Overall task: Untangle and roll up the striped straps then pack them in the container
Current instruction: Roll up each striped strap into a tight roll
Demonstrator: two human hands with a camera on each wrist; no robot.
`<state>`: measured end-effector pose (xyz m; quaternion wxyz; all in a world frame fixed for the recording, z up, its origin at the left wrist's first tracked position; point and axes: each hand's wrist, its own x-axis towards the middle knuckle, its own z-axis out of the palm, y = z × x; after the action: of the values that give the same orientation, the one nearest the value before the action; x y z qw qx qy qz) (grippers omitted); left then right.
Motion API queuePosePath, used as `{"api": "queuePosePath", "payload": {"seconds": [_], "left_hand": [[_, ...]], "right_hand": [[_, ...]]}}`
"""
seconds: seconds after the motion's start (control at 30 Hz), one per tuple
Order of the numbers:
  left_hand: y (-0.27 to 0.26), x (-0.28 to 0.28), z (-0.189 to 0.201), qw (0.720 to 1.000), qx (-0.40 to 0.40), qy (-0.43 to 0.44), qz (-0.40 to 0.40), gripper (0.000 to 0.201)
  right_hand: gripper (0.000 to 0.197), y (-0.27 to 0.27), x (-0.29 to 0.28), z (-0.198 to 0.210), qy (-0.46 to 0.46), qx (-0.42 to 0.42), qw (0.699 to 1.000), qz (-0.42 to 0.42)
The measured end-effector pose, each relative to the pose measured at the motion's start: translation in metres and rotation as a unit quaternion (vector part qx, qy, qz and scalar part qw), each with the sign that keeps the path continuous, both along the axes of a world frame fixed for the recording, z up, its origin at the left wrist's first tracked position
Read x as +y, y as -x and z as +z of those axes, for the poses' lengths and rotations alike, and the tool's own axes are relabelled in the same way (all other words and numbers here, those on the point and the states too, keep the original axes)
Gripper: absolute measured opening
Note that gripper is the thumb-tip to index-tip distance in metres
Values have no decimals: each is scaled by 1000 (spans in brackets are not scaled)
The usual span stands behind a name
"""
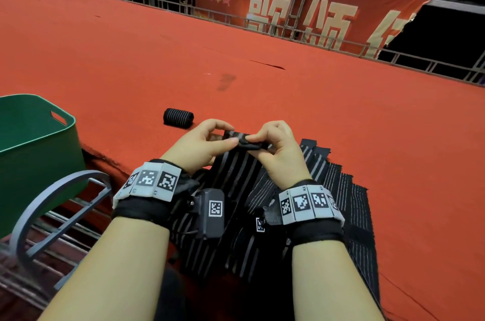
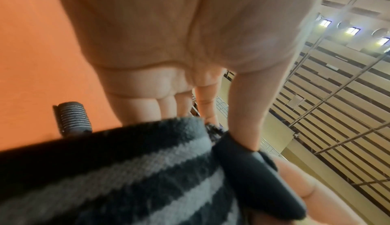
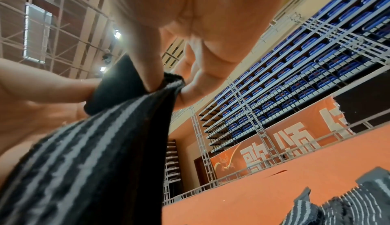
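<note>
Both the left hand (image 1: 203, 141) and right hand (image 1: 279, 146) pinch one striped strap's (image 1: 236, 163) folded end. More straps (image 1: 338, 189) lie beneath on red carpet (image 1: 262, 100); a rolled strap (image 1: 178, 117) ahead, green container (image 1: 39, 142) leftward, red banner (image 1: 301, 8) beyond.

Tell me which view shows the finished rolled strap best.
Head view: the rolled strap lies whole on the red carpet, apart from both hands. Left wrist view shows it small, its lower end hidden by the held strap. Right wrist view misses it.
</note>
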<state>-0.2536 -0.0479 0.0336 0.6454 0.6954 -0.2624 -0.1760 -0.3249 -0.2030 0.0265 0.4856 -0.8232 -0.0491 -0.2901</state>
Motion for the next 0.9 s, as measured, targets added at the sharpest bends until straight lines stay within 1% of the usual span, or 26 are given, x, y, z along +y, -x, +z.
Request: {"api": "queuePosePath", "payload": {"seconds": [0.07,0.13,0.17,0.23,0.27,0.33,0.4,0.5,0.57,0.7,0.73,0.8,0.9], "left_hand": [[-2,1,-1,1000,17,23,-7,23],[-4,1,-3,1000,-4,26,-8,29],[-4,2,-3,999,-19,24,-11,32],[-3,2,-3,998,-49,24,-12,35],[-3,2,-3,998,-63,25,-10,36],[-2,2,-3,996,-77,34,-7,38],[-4,1,-5,995,-90,36,6,41],[-6,0,-7,995,-88,44,19,44],[-8,0,-8,995,-80,48,21,43],[-9,0,-10,999,-53,6,8,24],[-7,0,-10,999,-41,-3,3,25],[-5,0,-11,999,-32,-17,1,37],[-3,-2,-9,997,-61,-55,14,46]], "right_hand": [[46,3,-2,2,-4,26,1000,14],[48,4,-5,2,-6,62,998,19],[45,4,-7,0,-21,82,996,25],[36,4,-7,-1,-95,116,988,45],[34,3,-6,-2,-134,134,980,54],[42,2,-6,-5,-163,163,971,59],[46,2,-5,-6,-162,179,969,44],[39,3,-5,-6,-158,179,971,27],[35,3,-4,-4,-155,161,974,22],[34,3,-3,-5,-120,125,985,29],[35,3,-3,-6,-110,120,986,27],[38,2,-2,-8,-86,105,991,17],[42,4,1,-7,-50,80,995,11]]}}
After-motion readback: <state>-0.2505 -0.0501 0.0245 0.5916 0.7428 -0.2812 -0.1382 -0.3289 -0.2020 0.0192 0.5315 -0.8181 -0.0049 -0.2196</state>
